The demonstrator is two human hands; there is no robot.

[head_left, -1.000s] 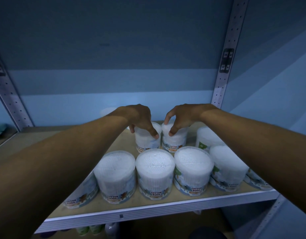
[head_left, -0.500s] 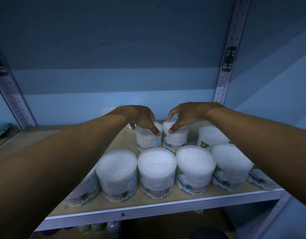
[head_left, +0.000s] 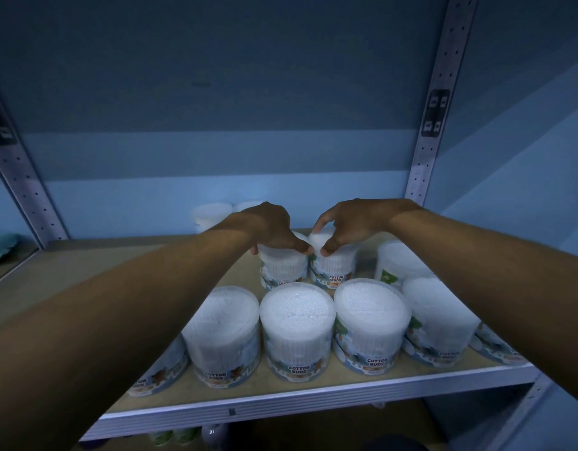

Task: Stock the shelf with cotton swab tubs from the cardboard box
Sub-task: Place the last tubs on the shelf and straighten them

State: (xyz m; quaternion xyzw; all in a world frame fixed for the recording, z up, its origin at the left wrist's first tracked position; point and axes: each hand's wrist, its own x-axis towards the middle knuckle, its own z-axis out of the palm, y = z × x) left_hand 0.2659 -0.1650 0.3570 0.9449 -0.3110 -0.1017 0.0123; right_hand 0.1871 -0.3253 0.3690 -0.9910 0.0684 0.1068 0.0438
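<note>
Both arms reach over a front row of several clear cotton swab tubs (head_left: pixel 297 333) on the wooden shelf (head_left: pixel 134 271). My left hand (head_left: pixel 269 227) grips the lid of a tub in the second row (head_left: pixel 282 270) from above. Right beside it, my right hand (head_left: pixel 352 222) holds the top of the neighbouring tub (head_left: pixel 334 268) with curled thumb and fingers. The two tubs stand upright and almost touch. Another tub (head_left: pixel 396 265) stands to their right. The cardboard box is out of view.
More tubs (head_left: pixel 212 214) stand at the back against the blue wall. Perforated metal uprights (head_left: pixel 434 125) flank the bay, another upright (head_left: pixel 20 177) at left. The left half of the shelf board is bare. The white front rail (head_left: pixel 281 408) edges the shelf, with items on a lower level (head_left: pixel 170 436).
Both hands with their tubs have edged slightly farther back on the shelf; the grips are unchanged.
</note>
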